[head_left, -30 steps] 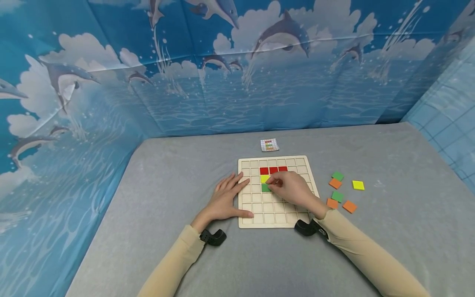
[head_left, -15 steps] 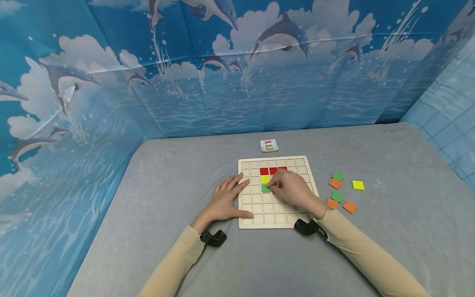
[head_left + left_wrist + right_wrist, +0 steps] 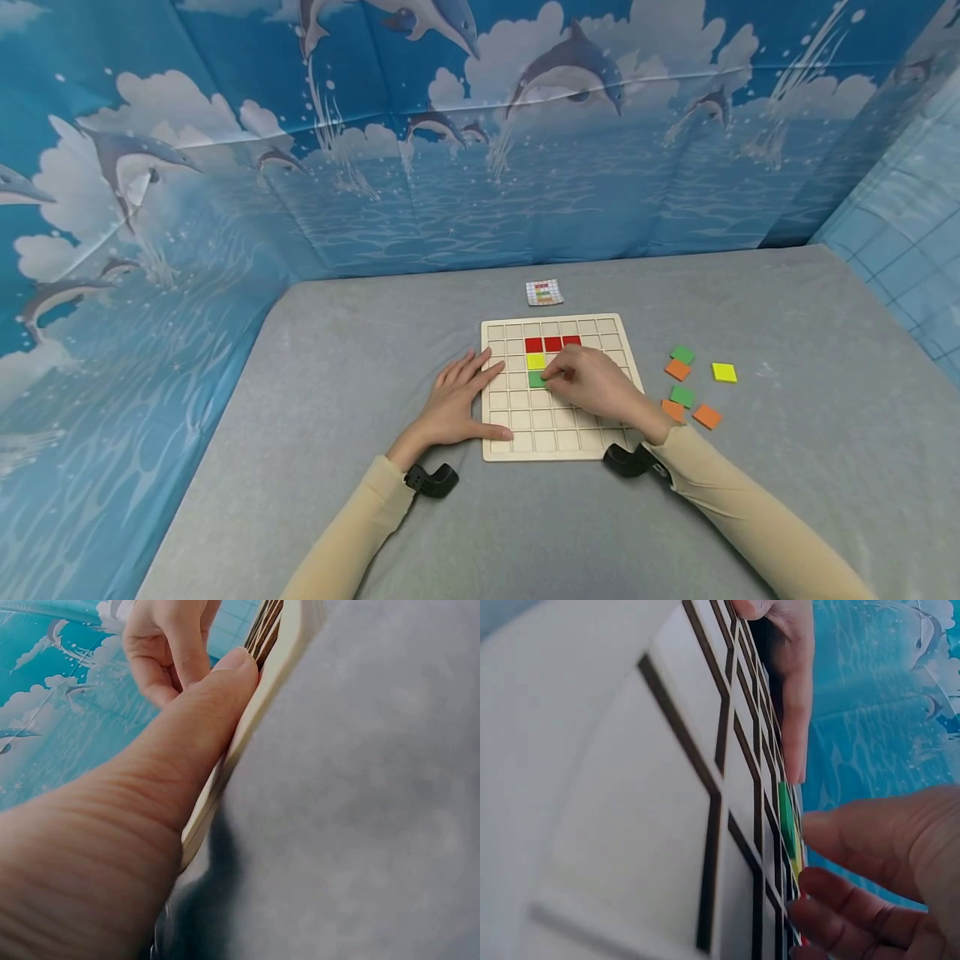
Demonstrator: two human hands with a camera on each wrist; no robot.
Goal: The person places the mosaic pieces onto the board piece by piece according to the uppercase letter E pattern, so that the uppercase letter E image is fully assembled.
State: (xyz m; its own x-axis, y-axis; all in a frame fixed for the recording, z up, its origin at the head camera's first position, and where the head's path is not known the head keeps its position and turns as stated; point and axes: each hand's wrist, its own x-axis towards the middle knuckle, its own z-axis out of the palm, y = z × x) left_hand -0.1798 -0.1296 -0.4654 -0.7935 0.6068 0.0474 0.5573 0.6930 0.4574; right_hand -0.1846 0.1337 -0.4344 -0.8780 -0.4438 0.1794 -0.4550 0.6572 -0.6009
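A pale wooden grid board (image 3: 525, 421) lies on the table. My left hand (image 3: 452, 407) rests at its left side with fingers spread, the thumb over the lower left edge. Three red tiles (image 3: 552, 344) form a row in the board; under the leftmost are a yellow tile (image 3: 536, 362) and then a green tile (image 3: 536, 379). My right hand (image 3: 588, 382) is over the board, fingertips at the green tile's right edge. In the right wrist view, the thumb (image 3: 832, 829) and bent fingers stand apart, with no tile visible between them. The hand hides cells beneath it.
Right of the board lie loose tiles: green (image 3: 682, 396), orange (image 3: 707, 417) and one yellow tile (image 3: 723, 372), some overlapping. A small printed pattern card (image 3: 543, 292) lies behind the board. A dolphin-print curtain (image 3: 480, 192) hangs behind the grey table (image 3: 360, 358).
My right hand has shifted very slightly to the right, its fingertips still by the green tile. The left hand, board and loose tiles keep their places.
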